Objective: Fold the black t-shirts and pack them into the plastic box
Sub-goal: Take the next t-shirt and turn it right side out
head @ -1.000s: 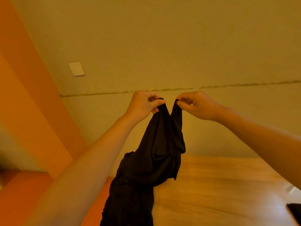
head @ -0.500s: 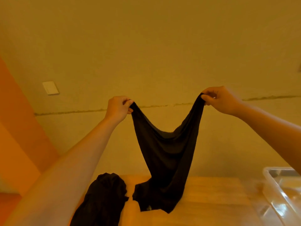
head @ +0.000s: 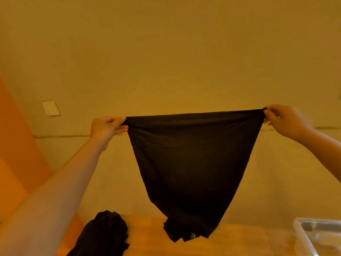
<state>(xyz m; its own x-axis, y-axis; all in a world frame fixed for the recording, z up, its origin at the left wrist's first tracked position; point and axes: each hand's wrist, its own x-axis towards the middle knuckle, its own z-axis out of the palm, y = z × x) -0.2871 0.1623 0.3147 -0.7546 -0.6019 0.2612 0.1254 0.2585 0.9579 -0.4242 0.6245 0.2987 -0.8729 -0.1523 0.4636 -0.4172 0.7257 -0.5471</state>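
while the left hand (head: 108, 126) and the right hand (head: 282, 120) are each pinching one end of the shirt (head: 188, 163), its top edge is stretching nearly taut between the two grips, well above the surface (head: 147, 237). below that edge the cloth is hanging in a long wedge, narrowing to a bunched lump whose tip is dangling just over the wood; whether it is touching is hard to tell. both grips are clamped on fabric, fingers curled round the corners. the cloth is looking thin, soft and light: it is sagging freely, holding no shape of its own, so it is likely going to slump and twist wherever it is not held. the sound places to take hold are the corners and seams, as now, since a mid-panel pinch would only gather folds. below the left grip a second black pile (head: 103, 235) is lying crumpled on the surface. low under the right grip the clear box (head: 302, 230) is waiting, its rim near the frame's corner.
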